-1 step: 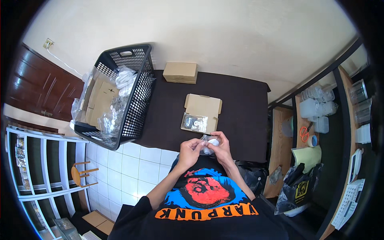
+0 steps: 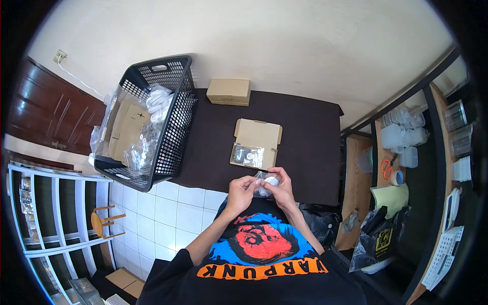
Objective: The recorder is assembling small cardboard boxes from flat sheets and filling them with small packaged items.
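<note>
Near the front edge of the dark-covered table, my left hand (image 2: 241,193) pinches one side of a small clear plastic bag (image 2: 262,191). My right hand (image 2: 283,189) grips its other side, thumb and fingers closed. A white, rounded item (image 2: 271,181) shows through the plastic; its kind is not clear. Just beyond my hands lies a flat cardboard box (image 2: 260,133) with its lid folded open. In its near half rests a clear packet (image 2: 247,154) with a dark item inside.
A black perforated basket (image 2: 175,137) at the left holds bagged items and cardboard. Closed cardboard boxes (image 2: 229,92) sit against the wall on the table (image 2: 310,137). To the right, shelves (image 2: 354,188) carry plastic containers (image 2: 394,137), orange scissors (image 2: 389,166) and a tape roll (image 2: 397,178).
</note>
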`<move>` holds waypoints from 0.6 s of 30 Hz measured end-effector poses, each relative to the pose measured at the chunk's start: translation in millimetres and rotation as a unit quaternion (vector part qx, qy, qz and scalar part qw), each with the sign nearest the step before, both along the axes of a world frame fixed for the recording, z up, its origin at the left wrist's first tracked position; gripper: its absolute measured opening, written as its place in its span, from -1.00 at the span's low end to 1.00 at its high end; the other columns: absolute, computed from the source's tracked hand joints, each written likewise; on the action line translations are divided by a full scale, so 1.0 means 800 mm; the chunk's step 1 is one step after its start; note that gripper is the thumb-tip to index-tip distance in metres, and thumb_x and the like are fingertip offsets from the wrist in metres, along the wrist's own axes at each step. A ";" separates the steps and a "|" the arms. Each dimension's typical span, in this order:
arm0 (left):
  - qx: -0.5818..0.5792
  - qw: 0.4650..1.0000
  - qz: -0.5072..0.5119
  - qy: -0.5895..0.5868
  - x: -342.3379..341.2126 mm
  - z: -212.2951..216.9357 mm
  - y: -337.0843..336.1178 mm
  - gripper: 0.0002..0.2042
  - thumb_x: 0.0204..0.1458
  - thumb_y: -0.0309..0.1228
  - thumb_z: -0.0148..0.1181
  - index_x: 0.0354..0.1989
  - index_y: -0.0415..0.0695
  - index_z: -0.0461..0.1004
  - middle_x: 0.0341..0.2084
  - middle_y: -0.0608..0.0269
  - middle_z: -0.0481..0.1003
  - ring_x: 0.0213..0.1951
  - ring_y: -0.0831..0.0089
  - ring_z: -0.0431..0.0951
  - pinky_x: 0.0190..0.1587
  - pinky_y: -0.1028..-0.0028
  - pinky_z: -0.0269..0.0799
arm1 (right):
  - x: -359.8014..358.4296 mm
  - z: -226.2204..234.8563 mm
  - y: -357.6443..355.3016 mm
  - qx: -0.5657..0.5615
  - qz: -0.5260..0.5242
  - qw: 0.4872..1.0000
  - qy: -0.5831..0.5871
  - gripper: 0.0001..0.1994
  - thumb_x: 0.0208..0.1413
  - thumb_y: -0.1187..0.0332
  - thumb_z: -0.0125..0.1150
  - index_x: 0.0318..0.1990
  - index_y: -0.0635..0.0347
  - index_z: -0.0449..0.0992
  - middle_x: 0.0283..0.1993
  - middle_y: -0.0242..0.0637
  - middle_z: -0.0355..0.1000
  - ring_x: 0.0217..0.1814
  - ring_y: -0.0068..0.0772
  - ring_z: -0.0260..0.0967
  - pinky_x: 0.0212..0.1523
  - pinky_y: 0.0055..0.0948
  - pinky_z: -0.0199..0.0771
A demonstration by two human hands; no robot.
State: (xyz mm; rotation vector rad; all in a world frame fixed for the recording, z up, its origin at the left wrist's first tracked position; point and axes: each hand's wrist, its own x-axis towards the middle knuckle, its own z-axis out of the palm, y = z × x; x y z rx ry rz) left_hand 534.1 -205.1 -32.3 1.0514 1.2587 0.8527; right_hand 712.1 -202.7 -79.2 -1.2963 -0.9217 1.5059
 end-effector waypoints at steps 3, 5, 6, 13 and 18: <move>-0.047 0.992 0.064 -0.093 -0.012 -0.012 0.017 -0.85 0.39 -0.56 0.15 -0.10 -0.40 0.62 -0.23 0.02 0.71 -0.21 0.36 0.76 -0.06 0.37 0.74 | -0.008 0.004 -0.004 -0.035 -0.038 0.988 0.145 -0.32 0.08 0.58 0.57 0.32 0.20 0.32 -0.09 -0.18 0.58 -0.05 -0.39 0.61 -0.09 -0.39 0.70; -0.066 0.985 0.066 -0.143 -0.026 -0.013 0.029 -0.84 0.42 -0.55 0.10 -0.04 -0.40 0.57 -0.19 -0.09 0.70 -0.18 0.24 0.77 -0.01 0.23 0.78 | -0.008 0.019 -0.004 -0.053 -0.057 0.978 0.193 -0.32 0.10 0.62 0.53 0.34 0.19 0.30 -0.08 -0.14 0.59 -0.03 -0.37 0.62 -0.06 -0.38 0.72; -0.077 0.983 0.067 -0.152 -0.032 -0.011 0.036 -0.84 0.42 -0.56 0.08 -0.02 -0.40 0.56 -0.19 -0.10 0.70 -0.18 0.23 0.77 -0.01 0.20 0.78 | -0.009 0.026 -0.002 -0.068 -0.073 0.965 0.242 -0.31 0.12 0.65 0.50 0.36 0.19 0.28 -0.06 -0.10 0.60 -0.01 -0.35 0.63 -0.03 -0.36 0.74; -0.040 0.999 -0.026 0.003 -0.038 0.016 0.062 -0.63 0.17 -0.46 0.49 0.08 -0.38 0.55 -0.21 -0.06 0.72 -0.16 0.32 0.76 -0.14 0.39 0.73 | -0.010 0.007 0.013 -0.056 -0.043 0.985 0.156 -0.34 0.20 0.69 0.39 0.40 0.19 0.24 -0.03 0.01 0.65 0.00 -0.31 0.67 -0.02 -0.36 0.74; -0.102 0.994 -0.043 -0.007 -0.054 0.001 0.081 -0.56 0.04 -0.46 0.60 0.06 -0.38 0.61 -0.24 0.04 0.73 -0.22 0.46 0.73 -0.19 0.52 0.64 | -0.021 0.038 0.018 -0.022 -0.035 0.982 0.186 -0.30 0.19 0.72 0.38 0.43 0.18 0.21 0.00 0.02 0.63 0.04 -0.31 0.65 0.01 -0.34 0.74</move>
